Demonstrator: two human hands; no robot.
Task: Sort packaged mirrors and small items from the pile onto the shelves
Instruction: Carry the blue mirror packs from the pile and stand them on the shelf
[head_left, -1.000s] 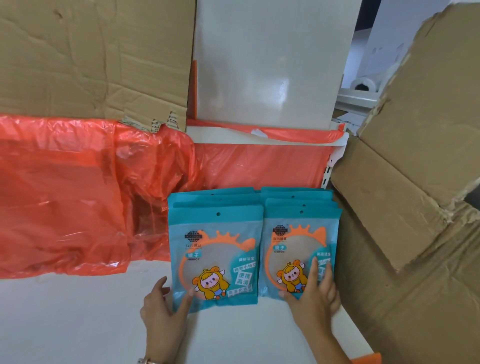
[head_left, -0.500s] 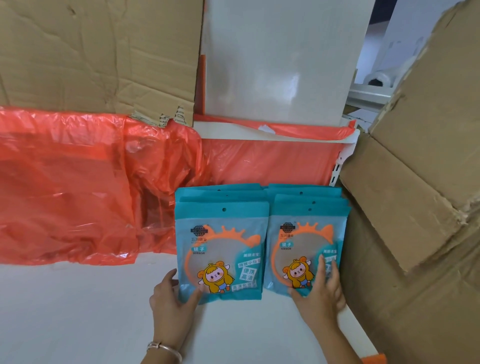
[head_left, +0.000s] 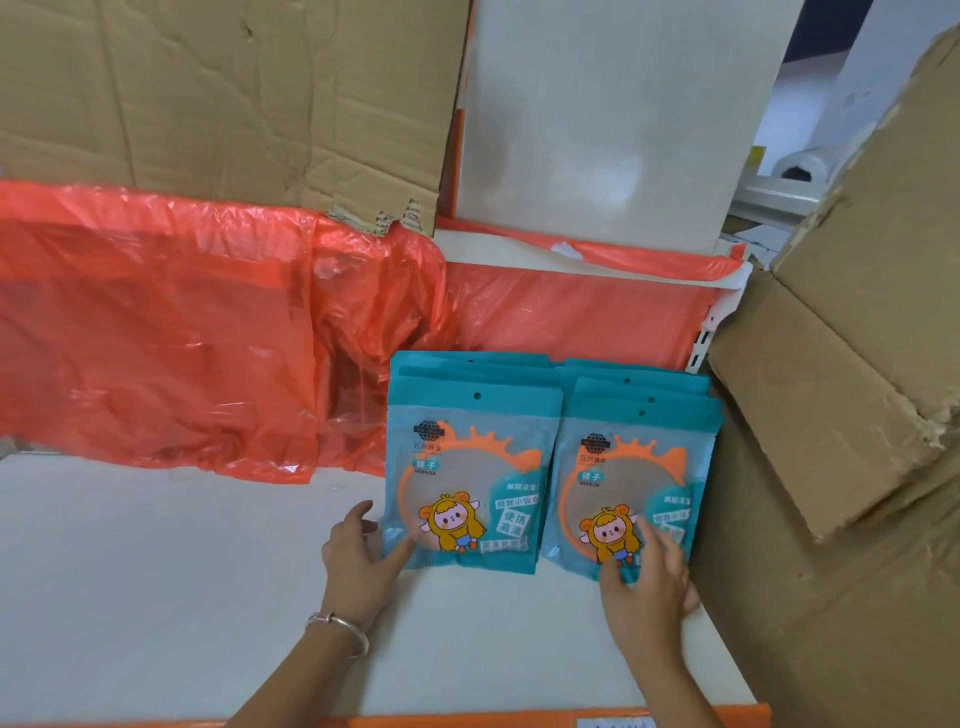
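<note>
Two stacks of teal packaged mirrors stand side by side on the white shelf (head_left: 156, 597), leaning back against orange plastic. My left hand (head_left: 358, 558) holds the lower left corner of the left stack (head_left: 470, 457), thumb on the front pack and fingers at its side. My right hand (head_left: 647, 582) rests with straight fingers on the lower front of the right stack (head_left: 631, 467). Each front pack shows an orange ring and a cartoon figure.
Crumpled orange plastic sheeting (head_left: 182, 338) covers the shelf's back at left. A torn cardboard sheet (head_left: 223, 104) stands above it. Large cardboard boxes (head_left: 841, 415) crowd the right side, touching the right stack. A white back panel (head_left: 597, 130) rises behind. The shelf's front edge is orange.
The view has shifted slightly, showing more of my forearms. Both hands stay at the bottoms of the two stacks; the stacks have barely moved.
</note>
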